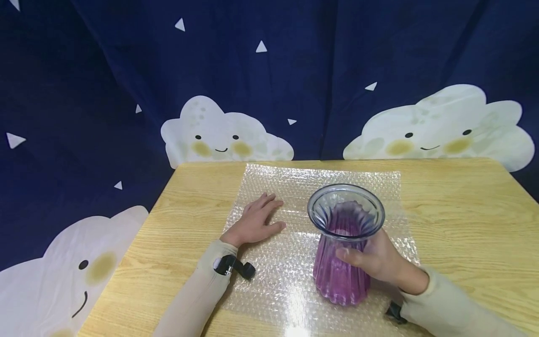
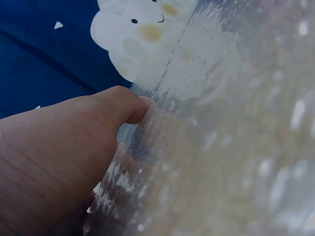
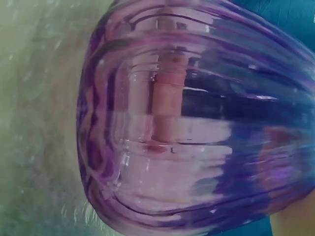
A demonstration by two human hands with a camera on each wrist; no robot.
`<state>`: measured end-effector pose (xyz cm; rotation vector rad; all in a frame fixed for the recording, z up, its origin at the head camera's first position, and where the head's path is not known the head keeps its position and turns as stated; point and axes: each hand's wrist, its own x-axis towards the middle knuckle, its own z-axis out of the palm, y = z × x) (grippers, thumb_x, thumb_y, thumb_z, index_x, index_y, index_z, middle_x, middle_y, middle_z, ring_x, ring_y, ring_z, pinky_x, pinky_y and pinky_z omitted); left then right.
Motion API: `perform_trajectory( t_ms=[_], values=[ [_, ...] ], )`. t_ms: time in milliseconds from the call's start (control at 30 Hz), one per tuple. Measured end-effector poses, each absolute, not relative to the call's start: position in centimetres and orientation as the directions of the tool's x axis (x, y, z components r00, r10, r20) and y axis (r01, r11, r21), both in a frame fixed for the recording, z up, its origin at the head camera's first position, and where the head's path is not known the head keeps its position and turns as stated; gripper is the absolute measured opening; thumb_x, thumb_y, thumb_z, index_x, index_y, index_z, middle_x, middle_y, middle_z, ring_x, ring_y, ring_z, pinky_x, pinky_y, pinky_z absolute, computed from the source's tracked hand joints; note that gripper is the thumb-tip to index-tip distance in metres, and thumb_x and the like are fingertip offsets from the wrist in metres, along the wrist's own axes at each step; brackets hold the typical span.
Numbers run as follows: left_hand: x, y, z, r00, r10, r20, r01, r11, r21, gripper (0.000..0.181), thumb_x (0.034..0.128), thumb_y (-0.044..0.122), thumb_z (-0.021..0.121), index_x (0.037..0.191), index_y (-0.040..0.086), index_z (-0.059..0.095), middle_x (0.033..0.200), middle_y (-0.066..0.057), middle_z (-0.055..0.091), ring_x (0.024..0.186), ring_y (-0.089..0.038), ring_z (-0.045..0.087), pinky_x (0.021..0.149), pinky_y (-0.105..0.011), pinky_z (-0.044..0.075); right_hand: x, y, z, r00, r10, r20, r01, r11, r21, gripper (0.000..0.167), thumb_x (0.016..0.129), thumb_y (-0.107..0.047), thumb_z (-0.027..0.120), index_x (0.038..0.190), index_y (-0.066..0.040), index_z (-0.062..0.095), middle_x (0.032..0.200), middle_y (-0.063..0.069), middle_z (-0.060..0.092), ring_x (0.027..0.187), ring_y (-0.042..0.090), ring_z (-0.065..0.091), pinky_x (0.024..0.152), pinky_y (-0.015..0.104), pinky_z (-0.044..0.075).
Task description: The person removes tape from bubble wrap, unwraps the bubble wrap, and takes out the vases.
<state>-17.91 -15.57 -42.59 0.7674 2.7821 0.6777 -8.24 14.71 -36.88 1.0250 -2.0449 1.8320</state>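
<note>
A ribbed glass vase (image 1: pixel 341 276), purple below with a bluish flared rim, stands mouth up over a sheet of bubble wrap (image 1: pixel 290 262). My right hand (image 1: pixel 383 260) grips it from the right below the rim, thumb across the near side. Ribbed glass fills most of the right wrist view, where the vase (image 3: pixel 197 162) hides most of that hand. To the left, my left hand (image 1: pixel 254 220) rests on the wrap with fingers spread. Its thumb (image 2: pixel 123 104) shows against the clear bubble wrap (image 2: pixel 221 162) in the left wrist view.
The sheet lies flat on a light wooden table (image 1: pixel 476 224). Behind it hangs a dark blue curtain (image 1: pixel 294 70) printed with white clouds and triangles. Black wrist cameras are strapped to both sleeves.
</note>
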Motion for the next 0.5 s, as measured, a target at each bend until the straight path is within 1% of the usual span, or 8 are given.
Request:
perform_trajectory(
  t_ms=[67, 200, 333, 500],
  values=[
    [-17.86, -15.57, -42.61, -0.852, 0.521, -0.046, 0.441, 0.763, 0.472, 0.072, 0.0986, 0.055, 0.055, 0.159, 0.019, 0.040, 0.174, -0.011, 0.023, 0.164, -0.035, 0.013, 0.132, -0.060, 0.012, -8.20, 14.67, -36.77, -0.733, -0.345, 0.586, -0.619, -0.018, -0.786, 0.067, 0.073, -0.005, 0.076, 0.136, -0.006, 0.053, 0.118, -0.009, 0.068, 0.104, 0.007, 0.068, 0.097, 0.020, 0.056],
    [-17.84, -15.58, -42.68, -0.853, 0.521, -0.043, 0.442, 0.762, 0.473, 0.071, 0.0982, 0.055, 0.055, 0.159, 0.019, 0.041, 0.173, -0.012, 0.024, 0.164, -0.035, 0.013, 0.132, -0.060, 0.012, -8.21, 14.64, -36.69, -0.752, -0.320, 0.576, -0.593, -0.054, -0.803, 0.066, 0.074, -0.003, 0.075, 0.137, -0.006, 0.053, 0.119, -0.007, 0.069, 0.106, 0.007, 0.069, 0.097, 0.020, 0.056],
    [-17.93, -15.60, -42.66, -0.853, 0.521, -0.043, 0.444, 0.765, 0.466, 0.072, 0.0981, 0.055, 0.055, 0.159, 0.019, 0.041, 0.174, -0.012, 0.023, 0.164, -0.034, 0.013, 0.132, -0.060, 0.013, -8.40, 14.74, -36.82, -0.758, -0.315, 0.571, -0.572, -0.097, -0.814, 0.065, 0.077, -0.002, 0.074, 0.137, -0.001, 0.050, 0.119, -0.006, 0.069, 0.106, 0.008, 0.070, 0.095, 0.021, 0.058],
    [-17.99, -15.63, -42.66, -0.851, 0.522, -0.047, 0.443, 0.764, 0.469, 0.071, 0.0981, 0.054, 0.056, 0.159, 0.019, 0.041, 0.174, -0.012, 0.023, 0.164, -0.034, 0.012, 0.132, -0.060, 0.013, -8.55, 14.85, -37.02, -0.758, -0.329, 0.563, -0.567, -0.096, -0.818, 0.065, 0.076, 0.000, 0.072, 0.137, 0.002, 0.049, 0.120, -0.007, 0.068, 0.106, 0.008, 0.070, 0.096, 0.022, 0.058]
  ],
)
